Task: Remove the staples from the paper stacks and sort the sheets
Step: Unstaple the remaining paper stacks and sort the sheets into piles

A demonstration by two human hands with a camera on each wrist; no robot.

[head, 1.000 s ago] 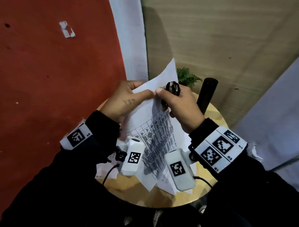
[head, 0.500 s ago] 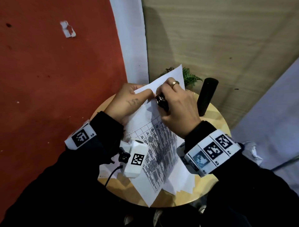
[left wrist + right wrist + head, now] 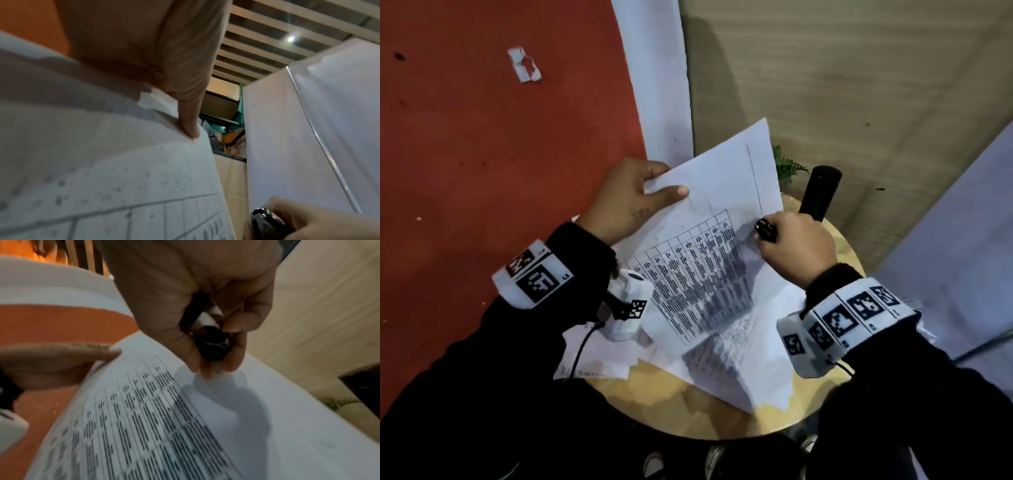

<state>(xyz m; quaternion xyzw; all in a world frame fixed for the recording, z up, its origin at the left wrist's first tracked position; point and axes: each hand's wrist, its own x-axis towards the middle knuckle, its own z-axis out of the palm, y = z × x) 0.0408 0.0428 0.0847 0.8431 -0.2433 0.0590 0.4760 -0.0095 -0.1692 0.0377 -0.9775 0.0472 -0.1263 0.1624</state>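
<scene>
A white sheet with a printed table (image 3: pixel 709 246) is lifted above the small round wooden table (image 3: pixel 688 404). My left hand (image 3: pixel 633 198) pinches its upper left corner, thumb on top. My right hand (image 3: pixel 794 246) grips a black staple remover (image 3: pixel 765 230) at the sheet's right edge; I cannot tell whether the fingers also hold the paper. The left wrist view shows the thumb (image 3: pixel 185 116) on the sheet (image 3: pixel 123 178) and the remover (image 3: pixel 267 222) low right. From the right wrist the remover (image 3: pixel 213 345) sits in curled fingers above the table print (image 3: pixel 164 426).
More loose sheets (image 3: pixel 599 356) lie on the table under the lifted one. A black cylinder (image 3: pixel 818 193) and a small green plant (image 3: pixel 787 168) stand at the table's far edge. Red floor (image 3: pixel 482 154) lies to the left, a wood-look wall beyond.
My hands have moved apart: the right hand with the remover went from the sheet's top corner to its right edge. The sheet has swung flatter and wider open.
</scene>
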